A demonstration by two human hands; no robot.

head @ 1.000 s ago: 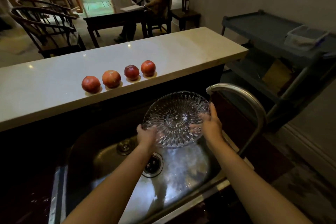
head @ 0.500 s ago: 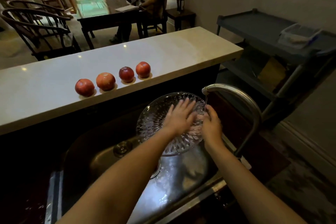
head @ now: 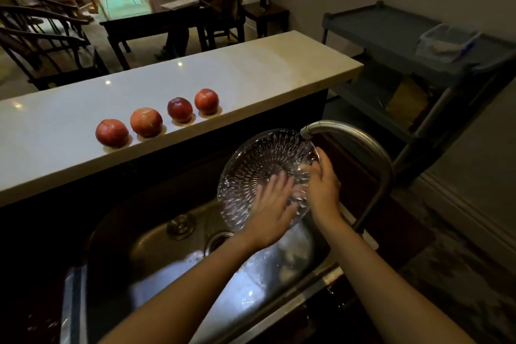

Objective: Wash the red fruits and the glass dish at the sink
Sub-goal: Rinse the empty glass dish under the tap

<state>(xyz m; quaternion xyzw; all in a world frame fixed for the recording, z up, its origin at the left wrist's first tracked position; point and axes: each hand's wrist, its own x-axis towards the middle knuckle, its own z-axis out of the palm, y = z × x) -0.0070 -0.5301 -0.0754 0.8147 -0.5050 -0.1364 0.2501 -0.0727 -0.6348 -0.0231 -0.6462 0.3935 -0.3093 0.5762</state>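
Observation:
A cut-glass dish (head: 259,159) is tilted over the steel sink (head: 173,260), just under the spout of the curved faucet (head: 360,142). My right hand (head: 324,187) grips the dish's right rim. My left hand (head: 272,209) lies flat with spread fingers against the dish's lower inner face. Several red fruits stand in a row on the white counter (head: 251,72) behind the sink: the leftmost fruit (head: 112,132), a paler one (head: 146,122), a dark one (head: 179,109) and the rightmost fruit (head: 206,101).
The sink has a drain (head: 217,240) and a round plug (head: 181,225) on its floor. A grey trolley (head: 396,36) with a plastic tub (head: 444,42) stands at the right. Beyond the counter a person sits at a dark table (head: 145,17) among wooden chairs.
My left hand left the dish's left rim and went flat onto its inner face, then slid lower. My right hand kept its hold on the right rim.

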